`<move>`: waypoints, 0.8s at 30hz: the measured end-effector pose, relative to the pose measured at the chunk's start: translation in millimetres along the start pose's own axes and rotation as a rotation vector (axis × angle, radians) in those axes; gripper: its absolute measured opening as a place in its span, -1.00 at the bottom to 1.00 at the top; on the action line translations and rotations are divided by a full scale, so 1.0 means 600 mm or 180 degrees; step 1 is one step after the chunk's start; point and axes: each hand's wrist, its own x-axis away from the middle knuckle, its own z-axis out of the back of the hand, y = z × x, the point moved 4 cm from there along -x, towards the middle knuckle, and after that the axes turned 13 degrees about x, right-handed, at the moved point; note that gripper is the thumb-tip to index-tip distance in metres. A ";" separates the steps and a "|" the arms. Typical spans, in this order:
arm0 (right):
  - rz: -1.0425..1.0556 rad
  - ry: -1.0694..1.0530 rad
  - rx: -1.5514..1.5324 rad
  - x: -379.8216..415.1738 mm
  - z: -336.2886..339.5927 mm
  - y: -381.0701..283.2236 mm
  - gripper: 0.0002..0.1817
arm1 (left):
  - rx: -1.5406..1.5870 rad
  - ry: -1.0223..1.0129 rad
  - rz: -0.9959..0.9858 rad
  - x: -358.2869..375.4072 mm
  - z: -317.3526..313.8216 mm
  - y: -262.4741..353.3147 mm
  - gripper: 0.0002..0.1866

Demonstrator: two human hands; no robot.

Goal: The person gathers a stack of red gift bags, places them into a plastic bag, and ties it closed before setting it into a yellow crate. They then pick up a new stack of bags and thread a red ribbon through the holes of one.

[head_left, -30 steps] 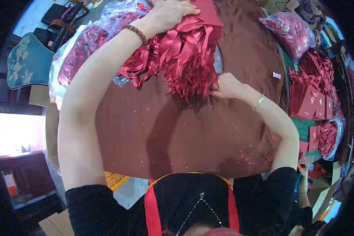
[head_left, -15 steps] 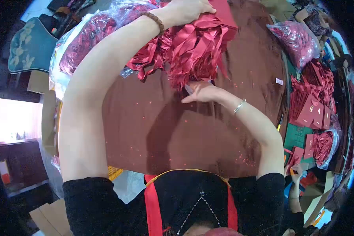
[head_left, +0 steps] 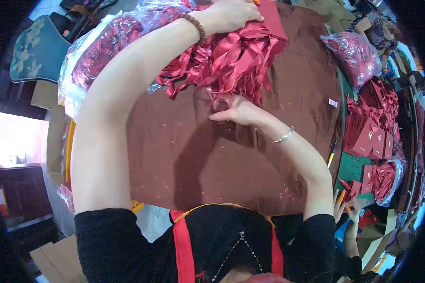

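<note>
Red gift bags (head_left: 272,21) with a thick bunch of shiny red ribbons (head_left: 241,59) lie at the far side of the brown-covered table. My left hand (head_left: 233,16) reaches over them from the left, its fingers curled onto the bags beside the ribbons; its fingertips are partly hidden. Under the near ends of the ribbons is my right hand (head_left: 241,111), thumb stretched out away from the fingers. Clear plastic (head_left: 211,96) shows at its fingertips, and I cannot make out whether they grip it.
Plastic bags of red ribbons (head_left: 108,49) lie at the far left. On the right stand more red gift bags (head_left: 370,139), a filled plastic bag (head_left: 356,56) and a green cutting mat (head_left: 353,165). Another person's hands (head_left: 349,207) are at the lower right. Red specks dot the brown cloth (head_left: 241,165).
My right hand has moved slightly left, further beneath the ribbons, with its thumb still out. My left hand has shifted a little right with the bags. A co-worker's second hand has appeared at lower right.
</note>
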 end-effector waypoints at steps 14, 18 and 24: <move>-0.0858 -0.0986 0.2917 0.061 0.152 -0.002 -0.48 | -0.1114 -0.0103 0.0707 -0.008 -0.078 0.109 -0.69; -0.1017 -0.1171 0.3062 0.055 0.159 0.010 -0.38 | -0.1563 -0.0039 0.1411 -0.035 -0.078 0.153 -0.70; -0.1088 -0.0651 0.3057 0.043 0.180 0.044 -0.36 | -0.2039 -0.0696 0.2680 -0.051 -0.065 0.190 -0.73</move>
